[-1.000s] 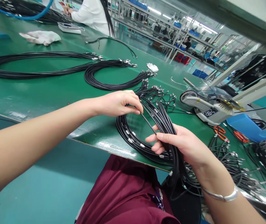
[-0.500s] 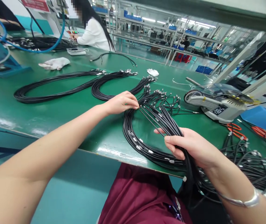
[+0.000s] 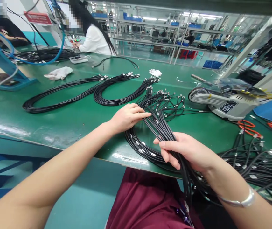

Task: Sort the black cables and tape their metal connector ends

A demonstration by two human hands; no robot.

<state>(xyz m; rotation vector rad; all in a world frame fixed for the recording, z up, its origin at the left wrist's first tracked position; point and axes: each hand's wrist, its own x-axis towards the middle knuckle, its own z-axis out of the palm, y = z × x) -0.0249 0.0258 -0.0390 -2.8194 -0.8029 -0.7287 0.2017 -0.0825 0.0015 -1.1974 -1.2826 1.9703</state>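
Wide green tabletop [image 3: 61, 128] first, and everything here plays out around the held bundle [image 3: 165, 129], black cables up over the tabletop's near edge. To its right, a big tangle of cables [image 3: 243, 168] sprawls along that edge; beyond it and to the right sits a grey machine [image 3: 239, 105]. Left of the bundle, a long cable loop [image 3: 52, 107] and a tighter curved bundle [image 3: 99, 98] lie flat, while a looped coil [image 3: 136, 143] curves just beneath it.

Now the key line: the held bundle's long axis slants from far left, at the left hand [image 3: 129, 117], to near right, through the right hand [image 3: 191, 149], then droops past the edge toward the lap. The right hand is the nearer one, clamped on it, thumb across the top and fingers underneath. The left hand reaches in from the left, fingers close together over the far stretch, with the strands just below and to the right of its fingertips. Whether they pinch a strand or merely rest there, I can't fairly tell.

Smaller now: a white glove [image 3: 155, 72] well beyond the bundle, and tiny silver connectors [image 3: 166, 92] clustered just past its far end.
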